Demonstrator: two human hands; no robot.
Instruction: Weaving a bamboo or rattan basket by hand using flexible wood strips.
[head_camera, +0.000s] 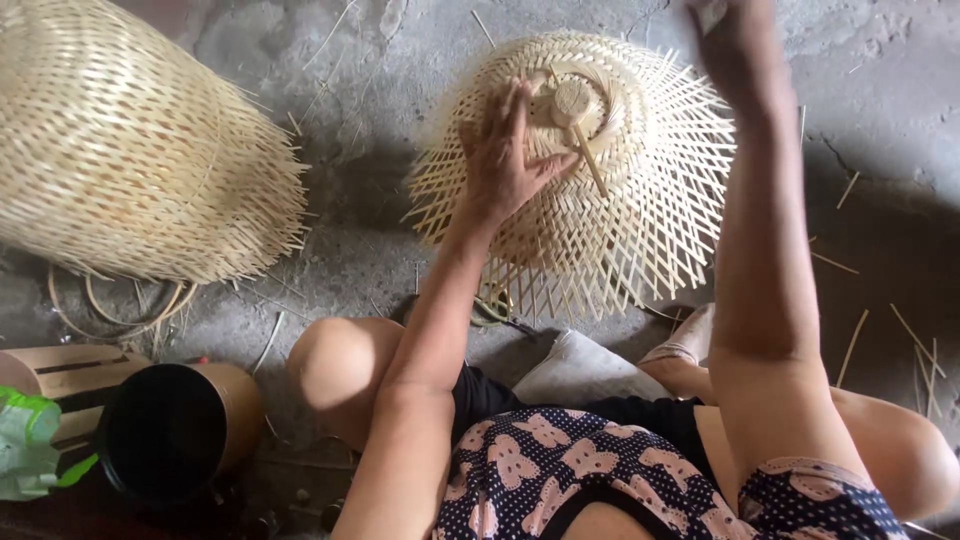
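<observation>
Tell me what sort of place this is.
Probably a home or backyard basket-weaving spot: a half-woven bamboo piece under the left hand, a finished woven basket, and stray bamboo strips on a rough concrete floor.

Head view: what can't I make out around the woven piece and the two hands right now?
- Right hand: cut off by the top edge, so its fingers and grip cannot be told.
- Half-woven basket: the left hand covers part of its top; the inside is hidden.
- Finished basket: cropped by the left and top edges.
- Dark cylinder: interior too dark to see.
</observation>
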